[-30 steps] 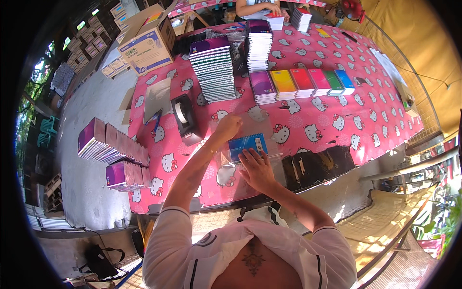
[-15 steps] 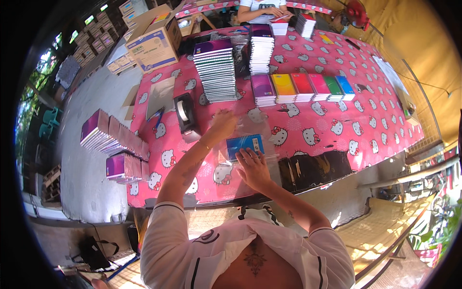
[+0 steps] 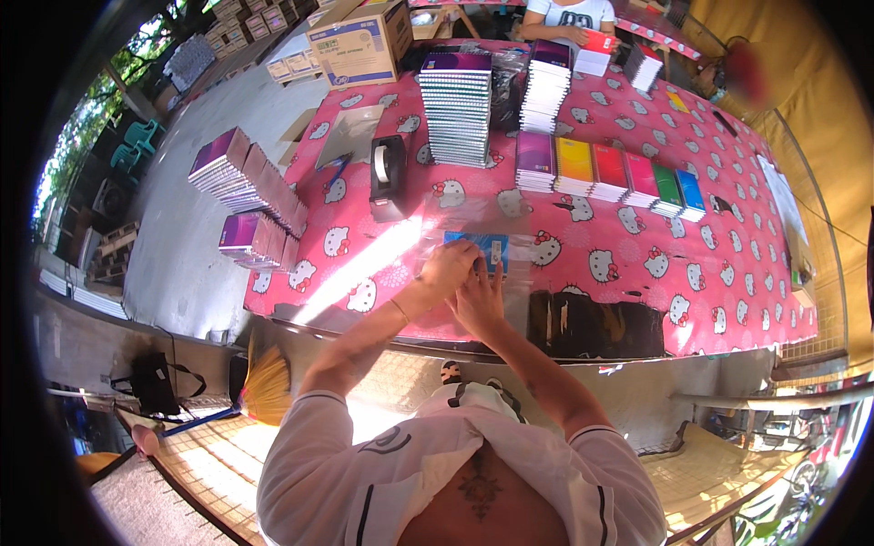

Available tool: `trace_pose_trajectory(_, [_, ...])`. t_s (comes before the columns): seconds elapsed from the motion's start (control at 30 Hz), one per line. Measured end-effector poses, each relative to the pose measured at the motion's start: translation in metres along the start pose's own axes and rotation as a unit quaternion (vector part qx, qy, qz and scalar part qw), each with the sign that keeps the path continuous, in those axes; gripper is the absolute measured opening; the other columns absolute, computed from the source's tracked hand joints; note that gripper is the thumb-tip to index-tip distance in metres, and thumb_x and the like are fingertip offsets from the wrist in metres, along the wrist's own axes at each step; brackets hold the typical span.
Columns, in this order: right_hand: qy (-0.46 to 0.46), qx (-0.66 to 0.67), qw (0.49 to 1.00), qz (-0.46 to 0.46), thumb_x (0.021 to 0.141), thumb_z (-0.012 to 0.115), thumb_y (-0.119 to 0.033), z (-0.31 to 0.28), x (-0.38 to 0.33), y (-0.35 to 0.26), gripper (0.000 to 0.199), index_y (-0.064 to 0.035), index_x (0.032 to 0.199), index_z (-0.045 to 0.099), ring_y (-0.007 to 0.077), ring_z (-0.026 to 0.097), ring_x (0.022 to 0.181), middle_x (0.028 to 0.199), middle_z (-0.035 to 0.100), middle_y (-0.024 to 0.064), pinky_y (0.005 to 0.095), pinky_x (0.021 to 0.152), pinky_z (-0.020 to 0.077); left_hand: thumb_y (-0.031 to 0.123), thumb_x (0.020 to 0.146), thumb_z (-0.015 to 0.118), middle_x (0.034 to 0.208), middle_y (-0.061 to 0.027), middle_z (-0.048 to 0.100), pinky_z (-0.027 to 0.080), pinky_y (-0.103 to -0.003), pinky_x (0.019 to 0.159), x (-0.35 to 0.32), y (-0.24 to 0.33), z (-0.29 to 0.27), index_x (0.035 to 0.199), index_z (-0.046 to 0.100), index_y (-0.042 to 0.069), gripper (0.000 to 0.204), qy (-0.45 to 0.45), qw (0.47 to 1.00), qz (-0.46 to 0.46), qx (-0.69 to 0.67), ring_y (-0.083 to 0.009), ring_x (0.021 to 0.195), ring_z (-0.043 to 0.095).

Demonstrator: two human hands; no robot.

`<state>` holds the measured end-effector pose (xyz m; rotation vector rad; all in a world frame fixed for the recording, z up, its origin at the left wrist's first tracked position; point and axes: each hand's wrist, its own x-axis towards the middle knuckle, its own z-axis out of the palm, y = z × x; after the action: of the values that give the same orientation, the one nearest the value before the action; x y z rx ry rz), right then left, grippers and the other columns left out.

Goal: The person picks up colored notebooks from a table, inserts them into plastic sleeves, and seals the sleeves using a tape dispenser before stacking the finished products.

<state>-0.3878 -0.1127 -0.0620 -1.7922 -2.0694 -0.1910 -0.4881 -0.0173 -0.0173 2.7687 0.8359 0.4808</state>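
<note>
A small blue notebook (image 3: pixel 497 244) lies on the table in front of me, on or within clear plastic film (image 3: pixel 517 273) that spreads past its edges. My right hand (image 3: pixel 480 298) rests on the notebook's near part with its fingers stretched out. Bent over the notebook's left side, my left hand (image 3: pixel 448 269) has its fingers closed together, touching the right hand's fingers. What it pinches, if anything, is hidden. A black tape dispenser (image 3: pixel 387 182) stands beyond my left hand.
Tall notebook stacks (image 3: pixel 455 114) stand at the back, with a row of coloured notebooks (image 3: pixel 575 164) to their right. Purple notebook stacks (image 3: pixel 246 173) sit at the left edge. A cardboard box (image 3: pixel 360 50) and another person (image 3: pixel 569 23) are across the table.
My left hand has come nearer, from beyond the notebook's left side onto it, beside the right hand. My right hand stays on the notebook. The whole view has shifted.
</note>
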Motion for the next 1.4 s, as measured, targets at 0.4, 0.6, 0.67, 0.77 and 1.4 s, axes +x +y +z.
trace_pose_trajectory(0.4, [0.078,0.39,0.909,0.123,0.08,0.06,-0.004,0.017,0.009,0.042,0.051,-0.0046,0.127,0.043,0.0412,0.031,0.136,0.136,0.041,0.0206,0.0621,0.111,0.0212,0.01,0.086,0.061,0.128,-0.0201,0.063,0.052,-0.04,0.097,0.016,0.012,-0.035,0.123,0.064,-0.001,0.039,-0.098,0.968,-0.175,-0.15,-0.0323,0.119,0.061])
trace_pose_trajectory(0.6, [0.164,0.16,0.97,0.086,0.075,0.062,-0.003,-0.071,0.025,0.023,0.048,-0.0041,0.121,0.051,0.0352,0.044,0.121,0.122,0.046,0.0174,0.0459,0.102,0.0347,0.013,0.078,0.067,0.132,-0.0208,0.059,0.044,-0.041,0.109,-0.031,-0.006,0.032,0.129,0.056,-0.007,0.055,0.047,0.991,-0.017,0.124,-0.0346,0.128,0.055])
trace_pose_trajectory(0.67, [0.131,0.028,0.991,-0.008,0.076,0.063,-0.006,-0.074,0.022,0.037,0.043,-0.0044,0.119,0.057,0.0303,0.051,0.113,0.113,0.051,0.0139,0.0414,0.098,0.0378,0.012,0.077,0.069,0.133,-0.0209,0.058,0.044,-0.041,0.109,-0.021,0.008,0.021,0.126,0.057,-0.005,0.053,0.034,0.995,-0.015,0.088,-0.0361,0.128,0.054])
trace_pose_trajectory(0.77, [0.025,0.019,0.996,-0.081,0.079,0.063,-0.011,-0.035,0.018,0.061,0.037,-0.0055,0.116,0.063,0.0237,0.06,0.101,0.104,0.058,0.008,0.0374,0.092,0.0411,0.011,0.076,0.071,0.133,-0.0208,0.057,0.046,-0.042,0.106,-0.02,0.009,0.017,0.12,0.061,-0.002,0.047,0.058,0.997,-0.045,0.004,-0.038,0.126,0.054])
trace_pose_trajectory(1.4, [0.043,0.017,0.989,-0.142,0.079,0.068,-0.026,-0.027,0.009,0.071,0.037,-0.009,0.111,0.067,0.0191,0.063,0.093,0.1,0.061,0.0022,0.0372,0.084,0.0422,0.019,0.086,0.071,0.093,-0.0093,0.07,0.054,-0.038,0.068,-0.027,-0.189,-0.067,0.104,0.071,0.006,0.022,0.171,0.697,-0.486,-0.498,-0.0209,0.079,0.066])
